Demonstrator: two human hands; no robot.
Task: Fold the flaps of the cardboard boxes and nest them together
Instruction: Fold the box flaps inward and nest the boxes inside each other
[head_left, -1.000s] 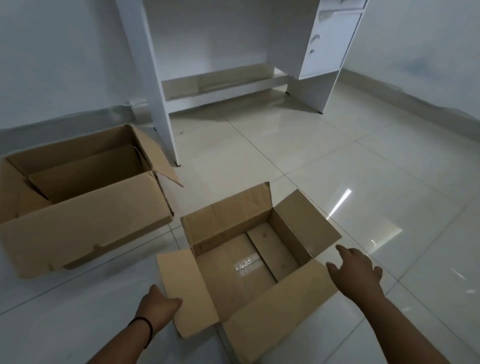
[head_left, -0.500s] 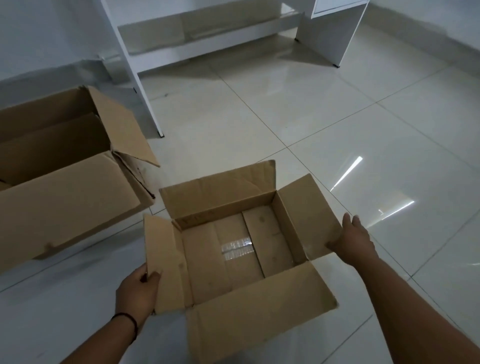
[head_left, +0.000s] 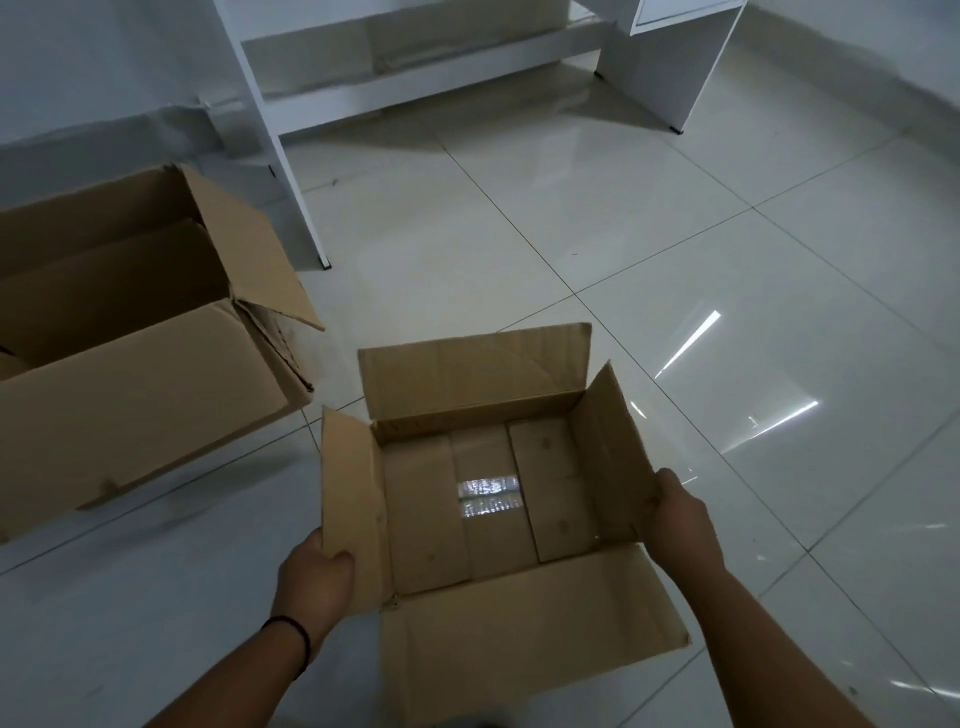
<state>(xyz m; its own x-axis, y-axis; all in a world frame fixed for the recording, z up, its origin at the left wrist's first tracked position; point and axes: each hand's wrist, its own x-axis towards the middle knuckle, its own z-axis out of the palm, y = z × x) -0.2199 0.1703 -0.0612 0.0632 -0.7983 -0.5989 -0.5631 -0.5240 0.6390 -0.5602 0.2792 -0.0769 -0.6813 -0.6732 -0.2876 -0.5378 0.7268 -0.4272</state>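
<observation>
The small open cardboard box (head_left: 488, 493) sits on the floor directly between my hands. My left hand (head_left: 311, 582) pinches the near corner of its left side flap (head_left: 350, 499), and my right hand (head_left: 680, 519) grips the right side flap (head_left: 615, 457). The larger box (head_left: 130, 353) lies beyond my left hand, well apart, so nesting likely means carrying leftward.

Big box (head_left: 130, 364) cut off at left edge; desk (head_left: 415, 78) top out of frame.

I see my left hand (head_left: 311, 577) pinching the small box's (head_left: 488, 499) left flap (head_left: 349, 499), and my right hand (head_left: 680, 519) seemingly gripping the right flap (head_left: 615, 447). Beyond the left grip, well apart, sits the bigger open box (head_left: 135, 374) on the tiled floor (head_left: 675, 260).
</observation>
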